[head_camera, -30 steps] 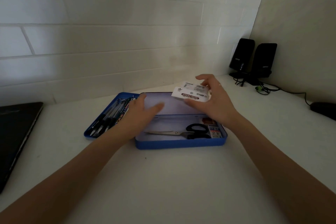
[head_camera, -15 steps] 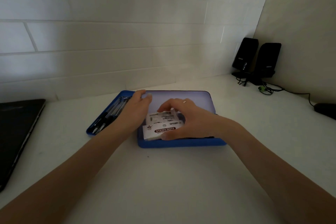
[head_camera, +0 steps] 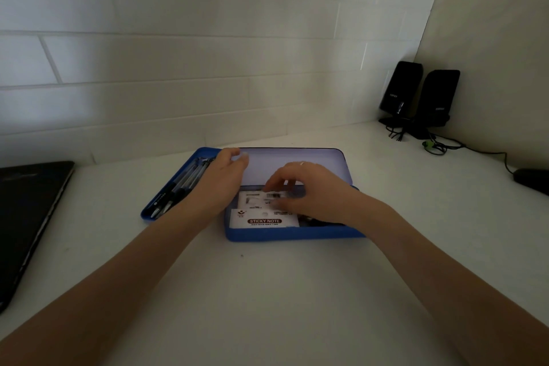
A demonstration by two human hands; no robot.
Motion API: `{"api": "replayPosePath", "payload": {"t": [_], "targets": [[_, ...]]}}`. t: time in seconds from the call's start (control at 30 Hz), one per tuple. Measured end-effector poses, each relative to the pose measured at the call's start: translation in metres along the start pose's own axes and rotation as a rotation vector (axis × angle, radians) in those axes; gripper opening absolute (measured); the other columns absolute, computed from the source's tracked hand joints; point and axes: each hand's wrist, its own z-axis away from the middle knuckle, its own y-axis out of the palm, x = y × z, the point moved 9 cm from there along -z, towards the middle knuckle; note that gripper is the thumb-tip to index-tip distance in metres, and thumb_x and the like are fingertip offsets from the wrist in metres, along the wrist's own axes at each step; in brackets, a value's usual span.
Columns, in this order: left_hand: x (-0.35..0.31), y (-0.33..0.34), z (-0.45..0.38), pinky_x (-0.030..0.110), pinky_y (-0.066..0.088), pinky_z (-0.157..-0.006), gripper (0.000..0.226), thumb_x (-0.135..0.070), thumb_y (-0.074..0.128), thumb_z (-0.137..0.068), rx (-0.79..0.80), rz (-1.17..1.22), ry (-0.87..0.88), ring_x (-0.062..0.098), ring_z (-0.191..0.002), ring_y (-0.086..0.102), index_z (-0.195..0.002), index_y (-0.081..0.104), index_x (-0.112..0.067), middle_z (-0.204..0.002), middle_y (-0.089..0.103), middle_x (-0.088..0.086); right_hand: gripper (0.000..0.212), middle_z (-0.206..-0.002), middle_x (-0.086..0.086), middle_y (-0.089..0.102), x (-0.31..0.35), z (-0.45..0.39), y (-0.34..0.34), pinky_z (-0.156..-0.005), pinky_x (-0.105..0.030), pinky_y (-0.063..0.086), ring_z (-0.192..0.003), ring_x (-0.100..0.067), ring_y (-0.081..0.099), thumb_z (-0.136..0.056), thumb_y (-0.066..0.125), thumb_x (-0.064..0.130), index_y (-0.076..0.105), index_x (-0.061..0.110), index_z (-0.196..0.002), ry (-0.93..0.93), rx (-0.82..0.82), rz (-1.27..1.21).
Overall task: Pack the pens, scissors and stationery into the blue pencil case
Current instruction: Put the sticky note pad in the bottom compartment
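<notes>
Two white packs lie in the blue case (head_camera: 292,235) at the middle of the tabletop (head_camera: 267,291): a sticky-note pack (head_camera: 263,218) against the near wall, its long axis running 9 to 3 o'clock with the label reading toward the viewer, and a second pack (head_camera: 261,198) just behind it at 12 o'clock, lying the same way. The right hand (head_camera: 309,190) rests over the second pack, its fingers (head_camera: 271,184) bent down and touching the pack's top, seemingly pressing it flat rather than pinching it. The left hand (head_camera: 221,180) sits at 9 o'clock of the packs with fingers loosely curled near the raised lid (head_camera: 297,163), gripping nothing that shows. Pens (head_camera: 181,184) lie in a blue tray (head_camera: 147,212) at 10 o'clock, their long axes running from 7 toward 1 o'clock. Both packs look light, flat and slick in wrapping, so likely best taken by the long edges; the pens look stiff, light and prone to roll, best gathered mid-barrel. Scissors are mostly hidden under the right hand.
</notes>
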Motion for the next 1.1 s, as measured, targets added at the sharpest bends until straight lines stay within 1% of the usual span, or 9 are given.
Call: {"api": "replayPosePath", "payload": {"t": [0.2, 0.43, 0.63, 0.73, 0.8, 0.87, 0.93, 1.0, 1.1], "targets": [[0.000, 0.001, 0.000, 0.029, 0.031, -0.100, 0.043, -0.035, 0.034, -0.098, -0.002, -0.001, 0.005, 0.020, -0.127, 0.039, -0.138, 0.036, -0.018, -0.142, 0.040, 0.006, 0.018, -0.092, 0.009, 0.059, 0.007, -0.003, 0.008, -0.075, -0.013, 0.041, -0.078, -0.002, 0.051, -0.081, 0.070, 0.024, 0.075, 0.023, -0.098, -0.038, 0.026, -0.023], [0.002, 0.000, -0.002, 0.026, 0.031, -0.090, 0.042, -0.034, 0.034, -0.098, -0.003, -0.026, 0.023, 0.011, -0.110, 0.040, -0.136, 0.039, -0.017, -0.137, 0.045, 0.005, 0.035, -0.128, 0.009, 0.051, 0.005, 0.001, 0.018, -0.104, -0.038, 0.036, -0.110, -0.009, 0.037, -0.084, 0.061, 0.042, 0.064, 0.034, -0.118, -0.001, 0.171, 0.073], [0.000, -0.002, -0.002, 0.025, 0.030, -0.091, 0.041, -0.031, 0.034, -0.098, -0.025, -0.042, 0.066, 0.009, -0.109, 0.037, -0.137, 0.037, -0.017, -0.138, 0.043, 0.005, 0.037, -0.131, 0.010, 0.050, 0.006, 0.002, 0.021, -0.104, -0.042, 0.035, -0.117, -0.015, 0.037, -0.085, 0.058, 0.044, 0.059, 0.038, -0.122, -0.020, 0.173, 0.121], [0.000, -0.003, -0.003, 0.026, 0.032, -0.088, 0.042, -0.032, 0.034, -0.098, -0.030, -0.064, 0.072, 0.009, -0.106, 0.039, -0.137, 0.035, -0.019, -0.132, 0.045, 0.002, 0.031, -0.117, 0.007, 0.058, 0.005, 0.000, 0.011, -0.095, -0.033, 0.044, -0.107, -0.013, 0.049, -0.084, 0.063, 0.037, 0.066, 0.031, -0.114, -0.052, 0.078, 0.004], [0.000, -0.004, -0.005, 0.022, 0.036, -0.080, 0.042, -0.031, 0.035, -0.098, -0.021, -0.072, 0.077, 0.009, -0.097, 0.045, -0.138, 0.034, -0.018, -0.122, 0.046, 0.000, 0.027, -0.110, 0.008, 0.059, -0.004, 0.002, -0.008, -0.081, -0.014, 0.045, -0.099, -0.009, 0.052, -0.086, 0.063, 0.030, 0.066, 0.029, -0.113, -0.005, -0.065, -0.054], [-0.002, -0.014, -0.008, 0.024, 0.041, -0.084, 0.044, -0.029, 0.040, -0.096, -0.069, -0.187, 0.141, 0.015, -0.105, 0.047, -0.138, 0.034, -0.017, -0.126, 0.047, 0.007, 0.024, -0.110, 0.011, 0.058, -0.019, 0.006, -0.025, -0.071, -0.005, 0.038, -0.095, -0.007, 0.051, -0.088, 0.059, 0.029, 0.065, 0.029, -0.112, 0.068, -0.186, -0.060], [0.001, -0.029, -0.017, 0.037, 0.027, -0.106, 0.055, -0.036, 0.043, -0.090, -0.135, -0.473, 0.198, 0.030, -0.128, 0.033, -0.140, 0.032, -0.017, -0.135, 0.041, 0.017, 0.024, -0.109, 0.011, 0.058, -0.034, 0.009, -0.035, -0.072, -0.007, 0.036, -0.094, -0.006, 0.050, -0.090, 0.058, 0.027, 0.064, 0.029, -0.112, 0.107, -0.235, -0.046], [0.013, -0.043, -0.027, 0.039, 0.016, -0.111, 0.070, -0.044, 0.042, -0.078, -0.118, -0.637, 0.115, 0.035, -0.134, 0.025, -0.141, 0.029, -0.017, -0.137, 0.039, 0.020, 0.025, -0.111, 0.009, 0.058, -0.047, 0.010, -0.040, -0.082, -0.018, 0.040, -0.097, -0.008, 0.049, -0.089, 0.059, 0.028, 0.063, 0.031, -0.114, 0.123, -0.233, 0.020], [0.034, -0.054, -0.030, 0.036, 0.025, -0.105, 0.073, -0.047, 0.044, -0.076, -0.007, -0.687, -0.109, 0.036, -0.128, 0.033, -0.138, 0.028, -0.014, -0.134, 0.040, 0.022, 0.028, -0.118, 0.010, 0.057, -0.061, 0.012, -0.044, -0.095, -0.026, 0.038, -0.107, -0.011, 0.046, -0.086, 0.063, 0.032, 0.061, 0.036, -0.114, 0.125, -0.165, 0.096]]}}
